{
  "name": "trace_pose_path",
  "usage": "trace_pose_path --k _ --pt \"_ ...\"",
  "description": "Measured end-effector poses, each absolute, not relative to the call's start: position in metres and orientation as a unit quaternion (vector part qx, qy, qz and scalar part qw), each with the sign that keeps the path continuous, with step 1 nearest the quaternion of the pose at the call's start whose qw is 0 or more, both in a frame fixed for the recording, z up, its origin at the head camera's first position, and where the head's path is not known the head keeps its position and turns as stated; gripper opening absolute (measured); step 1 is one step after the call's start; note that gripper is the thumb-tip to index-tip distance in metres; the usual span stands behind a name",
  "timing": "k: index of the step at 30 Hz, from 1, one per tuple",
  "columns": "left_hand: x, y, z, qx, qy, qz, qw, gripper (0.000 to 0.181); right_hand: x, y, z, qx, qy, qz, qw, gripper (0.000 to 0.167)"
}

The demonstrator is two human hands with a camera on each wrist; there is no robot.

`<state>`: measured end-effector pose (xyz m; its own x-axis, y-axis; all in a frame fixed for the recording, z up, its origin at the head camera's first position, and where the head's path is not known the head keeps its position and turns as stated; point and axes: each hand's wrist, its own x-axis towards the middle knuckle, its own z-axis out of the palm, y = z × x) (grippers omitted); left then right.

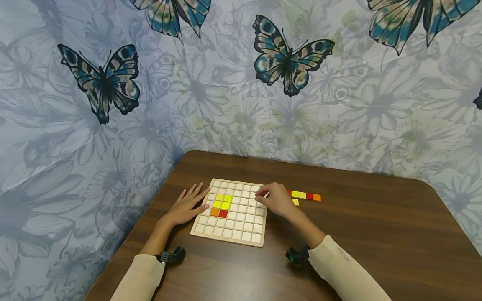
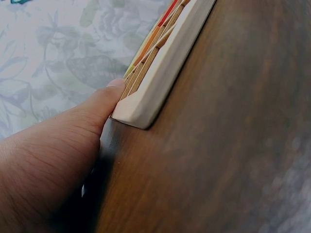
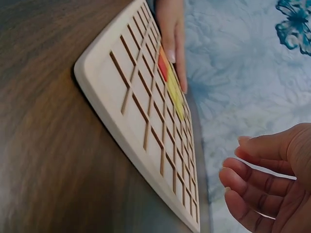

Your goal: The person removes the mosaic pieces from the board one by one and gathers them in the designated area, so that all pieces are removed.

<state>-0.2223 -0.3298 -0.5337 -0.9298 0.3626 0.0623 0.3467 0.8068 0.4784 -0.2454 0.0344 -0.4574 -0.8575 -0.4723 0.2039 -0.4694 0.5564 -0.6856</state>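
A pale wooden grid board (image 1: 241,228) lies on the table. In its left part several yellow tiles (image 1: 226,205) form a block, with an orange tile (image 1: 214,212) and a red tile (image 1: 223,213) just below. My left hand (image 1: 182,210) rests at the board's left edge, fingers straight; its thumb (image 2: 104,99) touches the rim. Above the board's right edge hovers my right hand (image 1: 276,200). In the right wrist view its fingers (image 3: 260,182) are loosely bent, apart from the thumb, with nothing visible between them.
Right of the board, partly behind my right hand, a row holds yellow tiles (image 1: 298,195), a red tile (image 1: 309,196) and an orange tile (image 1: 317,197). Another yellow piece (image 1: 295,202) lies nearer. The brown wooden table (image 1: 357,234) meets a butterfly-patterned wall covering (image 1: 211,104).
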Motion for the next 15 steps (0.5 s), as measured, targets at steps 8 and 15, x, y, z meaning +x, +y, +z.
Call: trace_pose_path --k 8,15 --pt "-0.221 -0.330 -0.533 0.189 0.949 0.252 0.014 0.071 -0.247 0.004 -0.462 -0.296 0.885 -0.361 0.010 0.004" --pt "-0.221 -0.332 -0.535 0.189 0.949 0.251 0.014 0.071 -0.250 -0.016 -0.471 -0.326 0.877 -0.353 -0.005 0.006"
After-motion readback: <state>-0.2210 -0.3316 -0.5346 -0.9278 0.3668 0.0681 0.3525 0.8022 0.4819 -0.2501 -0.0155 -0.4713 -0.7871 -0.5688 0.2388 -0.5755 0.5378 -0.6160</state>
